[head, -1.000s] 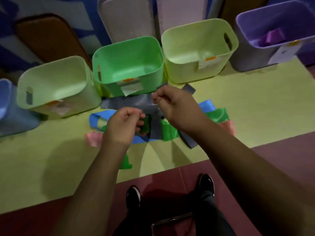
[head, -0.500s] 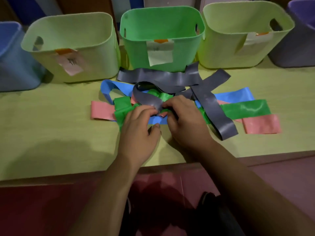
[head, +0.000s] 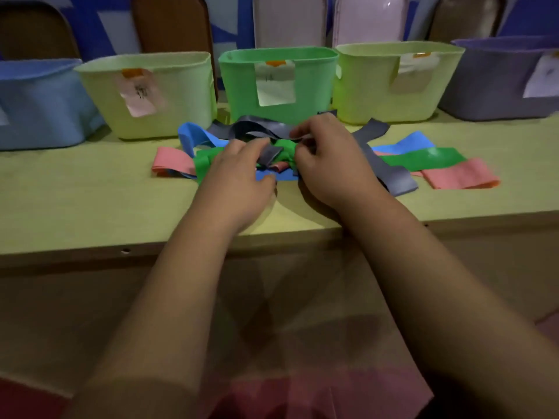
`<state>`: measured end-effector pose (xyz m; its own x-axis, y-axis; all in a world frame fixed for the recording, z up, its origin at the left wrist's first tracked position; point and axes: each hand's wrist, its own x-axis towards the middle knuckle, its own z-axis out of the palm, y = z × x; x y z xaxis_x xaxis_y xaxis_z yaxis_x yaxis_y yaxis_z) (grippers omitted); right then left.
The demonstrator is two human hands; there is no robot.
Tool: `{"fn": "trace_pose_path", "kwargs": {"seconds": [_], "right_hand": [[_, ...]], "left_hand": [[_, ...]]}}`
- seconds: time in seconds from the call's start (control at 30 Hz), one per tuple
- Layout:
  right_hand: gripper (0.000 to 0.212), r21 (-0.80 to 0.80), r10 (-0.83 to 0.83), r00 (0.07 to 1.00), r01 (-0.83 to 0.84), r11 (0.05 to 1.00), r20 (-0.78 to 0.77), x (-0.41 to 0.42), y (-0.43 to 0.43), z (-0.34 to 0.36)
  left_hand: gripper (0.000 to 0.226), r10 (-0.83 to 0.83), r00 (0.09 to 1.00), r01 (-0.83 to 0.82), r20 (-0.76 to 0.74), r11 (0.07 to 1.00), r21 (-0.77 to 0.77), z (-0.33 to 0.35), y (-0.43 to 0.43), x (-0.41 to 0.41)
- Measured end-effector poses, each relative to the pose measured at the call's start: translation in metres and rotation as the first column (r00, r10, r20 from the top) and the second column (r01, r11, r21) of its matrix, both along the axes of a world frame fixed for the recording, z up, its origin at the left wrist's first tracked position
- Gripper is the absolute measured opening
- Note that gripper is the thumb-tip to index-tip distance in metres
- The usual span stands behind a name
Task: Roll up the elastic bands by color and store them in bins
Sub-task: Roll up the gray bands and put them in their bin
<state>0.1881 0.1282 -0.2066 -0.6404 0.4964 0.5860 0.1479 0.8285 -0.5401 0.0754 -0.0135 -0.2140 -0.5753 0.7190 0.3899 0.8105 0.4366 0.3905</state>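
Observation:
A tangle of flat elastic bands lies on the yellow-green table (head: 75, 201) in front of the bins: a grey band (head: 257, 130), a blue band (head: 408, 143), a green band (head: 423, 158) and a pink band (head: 459, 176). My left hand (head: 239, 176) pinches the folded end of the grey band at the middle of the pile. Just to its right, my right hand (head: 329, 158) pinches the same grey band. A row of bins stands behind: blue bin (head: 39, 107), pale green bin (head: 181, 95), green bin (head: 239, 89), yellow-green bin (head: 363, 89), purple bin (head: 490, 89).
Paper labels hang on the bin fronts. Brown and pale chair backs (head: 290, 19) stand behind the bins against a blue and white wall. The table's near edge (head: 90, 252) runs across the view below my wrists.
The camera has dropped lower and closer to the table. Both hands have come down from above the pile onto it and now work the grey band's end.

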Motion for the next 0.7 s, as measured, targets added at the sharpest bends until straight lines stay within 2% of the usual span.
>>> {"fn": "trace_pose_path", "kwargs": {"seconds": [0.1, 0.2, 0.3, 0.47, 0.7], "right_hand": [[0.021, 0.029, -0.044, 0.999, 0.044, 0.999, 0.016, 0.006, -0.006, 0.004], [0.024, 0.054, -0.065, 0.986, 0.058, 0.997, 0.153, 0.013, -0.017, 0.004], [0.026, 0.086, -0.063, 0.954, 0.04, 0.996, 0.292, 0.017, -0.027, 0.004], [0.038, 0.046, -0.073, 0.942, 0.062, 0.997, 0.326, 0.018, -0.025, 0.006], [0.049, 0.002, -0.043, 0.946, 0.045, 0.999, 0.322, 0.016, -0.017, 0.007]], "left_hand": [[0.056, 0.048, 0.998, -0.048, -0.027, 0.998, -0.03, 0.001, 0.002, 0.004], [0.042, 0.042, 0.998, -0.042, -0.048, 0.999, -0.017, 0.001, 0.0, 0.007], [0.039, 0.056, 0.997, -0.056, -0.058, 0.998, 0.004, 0.003, -0.002, 0.008], [0.061, 0.092, 0.996, -0.092, 0.007, 0.996, -0.013, 0.006, -0.001, 0.007], [0.035, 0.133, 0.991, -0.134, 0.015, 0.988, 0.078, 0.003, 0.007, 0.0]]}}
